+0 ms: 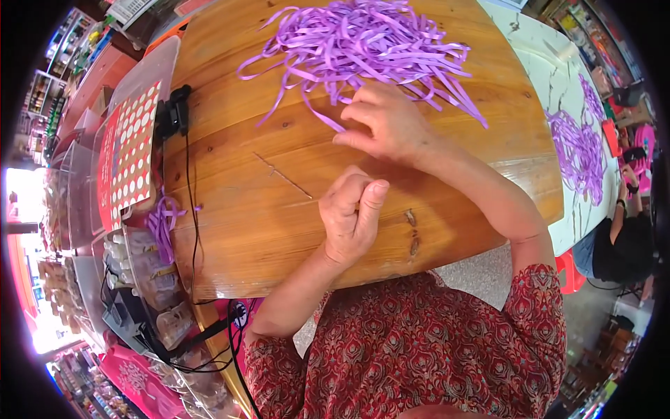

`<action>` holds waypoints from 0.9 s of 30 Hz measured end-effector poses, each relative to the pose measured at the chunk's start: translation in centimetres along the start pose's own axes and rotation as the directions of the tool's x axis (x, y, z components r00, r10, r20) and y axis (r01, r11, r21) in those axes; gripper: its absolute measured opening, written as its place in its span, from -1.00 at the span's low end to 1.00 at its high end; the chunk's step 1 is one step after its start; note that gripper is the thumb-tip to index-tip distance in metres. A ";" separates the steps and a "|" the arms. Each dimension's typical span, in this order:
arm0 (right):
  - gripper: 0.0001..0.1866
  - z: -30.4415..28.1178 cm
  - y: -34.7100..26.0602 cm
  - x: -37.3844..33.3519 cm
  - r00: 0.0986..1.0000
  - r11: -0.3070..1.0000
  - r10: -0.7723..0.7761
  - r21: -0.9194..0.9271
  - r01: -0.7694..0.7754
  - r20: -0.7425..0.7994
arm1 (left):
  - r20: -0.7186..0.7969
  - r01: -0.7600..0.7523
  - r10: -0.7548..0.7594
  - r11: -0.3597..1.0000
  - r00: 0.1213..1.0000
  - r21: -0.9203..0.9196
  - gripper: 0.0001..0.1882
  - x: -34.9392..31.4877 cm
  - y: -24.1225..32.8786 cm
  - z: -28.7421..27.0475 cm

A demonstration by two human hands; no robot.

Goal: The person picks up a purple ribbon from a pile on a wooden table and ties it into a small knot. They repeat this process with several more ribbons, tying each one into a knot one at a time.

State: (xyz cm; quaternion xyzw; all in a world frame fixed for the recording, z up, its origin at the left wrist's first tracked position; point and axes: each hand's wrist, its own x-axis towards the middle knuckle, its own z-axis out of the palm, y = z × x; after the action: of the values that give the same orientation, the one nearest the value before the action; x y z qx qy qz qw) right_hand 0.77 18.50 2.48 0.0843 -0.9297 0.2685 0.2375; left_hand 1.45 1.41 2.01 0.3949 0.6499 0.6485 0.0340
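Note:
A loose heap of purple ribbons (363, 49) lies at the far side of the wooden table (251, 237). My right hand (391, 129) is at the heap's near edge, its fingers bent and apart from the thumb. One ribbon strand runs down from the heap into the gap between thumb and fingers; no firm grip on it shows. Closer to me, my left hand (351, 215) is raised over the table, fingers curled in and thumb against them. Whatever it may hold is hidden. A thin, twisted brownish strand (283, 174) lies left of it.
A black device (173, 113) with a cable stands at the table's left edge, beside a dotted red-and-white box (136, 146). More purple ribbon (163, 227) hangs there, near bagged goods. At right, a marble-patterned table (558, 188) carries purple ribbon heaps; a person (621, 244) sits beside it.

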 end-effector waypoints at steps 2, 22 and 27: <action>-0.74 1.4 -0.2 0.0 0.999 0.963 -0.038 -0.266 0.039 0.008 | 0.002 -0.006 0.006 1.000 1.000 -0.020 -0.77 0.1 0.5 -0.1; -0.96 -13.2 -6.9 -6.7 0.825 0.630 0.472 0.535 -0.563 0.313 | 0.291 -0.054 0.097 0.987 0.952 -0.152 -0.84 0.3 0.2 -0.6; -0.89 -11.1 -5.7 -8.5 0.881 0.833 0.419 0.292 -0.470 0.221 | 0.182 0.138 -0.084 0.941 0.980 -0.309 -0.94 0.6 -0.2 -1.0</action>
State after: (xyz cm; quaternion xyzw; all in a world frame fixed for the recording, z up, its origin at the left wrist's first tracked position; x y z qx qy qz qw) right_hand 14.20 19.92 9.28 -0.0755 -0.8787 0.4643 0.0811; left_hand 0.38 0.98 2.27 0.3996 0.5524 0.7070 0.1880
